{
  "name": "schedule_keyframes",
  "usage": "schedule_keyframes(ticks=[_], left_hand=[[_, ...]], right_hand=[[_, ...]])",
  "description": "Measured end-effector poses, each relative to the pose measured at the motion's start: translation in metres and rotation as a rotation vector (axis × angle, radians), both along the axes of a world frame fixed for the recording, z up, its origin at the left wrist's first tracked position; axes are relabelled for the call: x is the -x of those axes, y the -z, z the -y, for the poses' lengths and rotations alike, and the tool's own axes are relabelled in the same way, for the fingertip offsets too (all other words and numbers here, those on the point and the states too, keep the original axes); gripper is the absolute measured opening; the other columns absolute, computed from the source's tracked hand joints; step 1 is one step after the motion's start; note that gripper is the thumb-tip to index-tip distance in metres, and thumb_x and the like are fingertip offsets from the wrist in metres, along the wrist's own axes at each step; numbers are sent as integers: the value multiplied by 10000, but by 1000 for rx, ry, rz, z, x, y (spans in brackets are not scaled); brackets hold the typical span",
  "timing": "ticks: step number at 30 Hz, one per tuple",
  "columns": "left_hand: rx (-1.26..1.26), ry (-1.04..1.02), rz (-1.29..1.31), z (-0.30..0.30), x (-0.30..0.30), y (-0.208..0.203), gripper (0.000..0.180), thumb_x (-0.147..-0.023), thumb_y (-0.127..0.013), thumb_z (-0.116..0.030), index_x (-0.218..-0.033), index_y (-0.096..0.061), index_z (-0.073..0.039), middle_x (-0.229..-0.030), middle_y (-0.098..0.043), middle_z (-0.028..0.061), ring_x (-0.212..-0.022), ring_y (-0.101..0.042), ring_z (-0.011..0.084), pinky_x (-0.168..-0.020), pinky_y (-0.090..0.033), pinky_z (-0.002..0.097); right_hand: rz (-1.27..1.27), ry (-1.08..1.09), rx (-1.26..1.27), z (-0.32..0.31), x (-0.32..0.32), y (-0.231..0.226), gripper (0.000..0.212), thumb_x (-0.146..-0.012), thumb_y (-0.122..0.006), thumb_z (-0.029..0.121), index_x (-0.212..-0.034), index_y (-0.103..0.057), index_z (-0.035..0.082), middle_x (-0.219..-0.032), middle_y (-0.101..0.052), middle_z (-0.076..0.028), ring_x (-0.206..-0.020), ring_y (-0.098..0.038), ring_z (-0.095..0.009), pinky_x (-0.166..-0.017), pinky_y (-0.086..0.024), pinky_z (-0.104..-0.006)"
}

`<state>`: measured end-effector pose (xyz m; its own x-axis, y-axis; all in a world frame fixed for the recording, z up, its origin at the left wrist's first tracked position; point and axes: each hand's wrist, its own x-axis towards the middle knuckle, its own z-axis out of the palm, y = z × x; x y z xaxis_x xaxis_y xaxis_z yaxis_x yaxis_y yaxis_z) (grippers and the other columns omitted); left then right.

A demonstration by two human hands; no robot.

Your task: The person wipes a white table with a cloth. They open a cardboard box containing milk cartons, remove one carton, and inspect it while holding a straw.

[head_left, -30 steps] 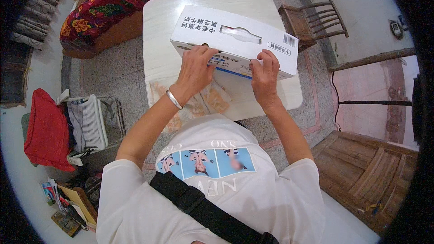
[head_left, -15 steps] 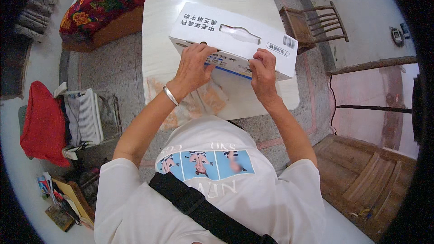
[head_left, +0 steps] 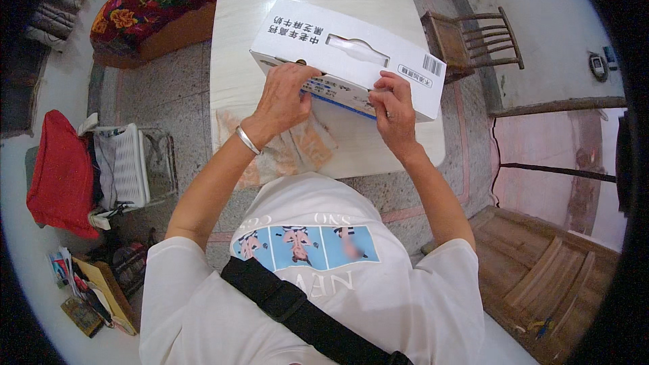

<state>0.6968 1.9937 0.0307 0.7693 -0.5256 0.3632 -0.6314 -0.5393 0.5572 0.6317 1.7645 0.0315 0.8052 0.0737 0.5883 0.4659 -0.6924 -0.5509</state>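
A white cardboard carton point(head_left: 297, 44) with printed sides sits at an angle on the pale table. Its top has a long handle slot, and a blue band runs low along the side facing me. My left hand point(head_left: 280, 98) grips the near top edge toward the left, fingers bent over it. Farther right along the same edge, my right hand point(head_left: 395, 111) pinches the carton with its thumb and curled fingers. A silver bangle point(head_left: 247, 140) circles my left wrist. The fingertips are partly hidden against the box.
Under and around the carton is the table point(head_left: 236, 13), with an orange-patterned cloth point(head_left: 304, 145) at its near left edge. A wooden chair point(head_left: 449, 44) stands at the right. At left are a white plastic-backed seat point(head_left: 132, 165) and red cloth point(head_left: 61, 176); a flowered bed point(head_left: 162, 10) lies beyond.
My left hand has shifted slightly left and down along the carton's edge. My right hand's fingers have curled a little more. The carton has barely moved.
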Motion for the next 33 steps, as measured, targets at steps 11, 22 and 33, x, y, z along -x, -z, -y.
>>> schedule_keyframes(ticks=[11, 22, 33], left_hand=[[-165, -21, -57, 8, 3, -25, 367, -661, -707, -26, -1014, -610, -53, -934, -588, 114, -967, -537, 280, -862, -390, 392], [-110, -56, -42, 10, 14, -7, 549, -622, -692, 7, -1143, -530, -62, -1108, -557, 167, -1124, -480, 350, -994, -355, 432], [-8, -121, 47, 11, 23, 4, 583, -601, -702, 11, -1149, -530, -80, -1120, -572, 129, -1128, -488, 322, -995, -369, 423]], right_hand=[[111, 14, 33, -3, -4, 2, 143, -702, -675, -49, -782, -565, -4, -907, -576, -133, -996, -577, -324, -824, -471, -401], [-42, 78, 298, -15, -43, -24, 282, -767, -688, 170, -978, -569, 25, -991, -570, -129, -915, -525, -313, -791, -417, -412], [-249, -15, 585, -22, -61, -38, 365, -749, -715, 294, -950, -581, 20, -993, -570, -152, -895, -535, -300, -764, -434, -403]])
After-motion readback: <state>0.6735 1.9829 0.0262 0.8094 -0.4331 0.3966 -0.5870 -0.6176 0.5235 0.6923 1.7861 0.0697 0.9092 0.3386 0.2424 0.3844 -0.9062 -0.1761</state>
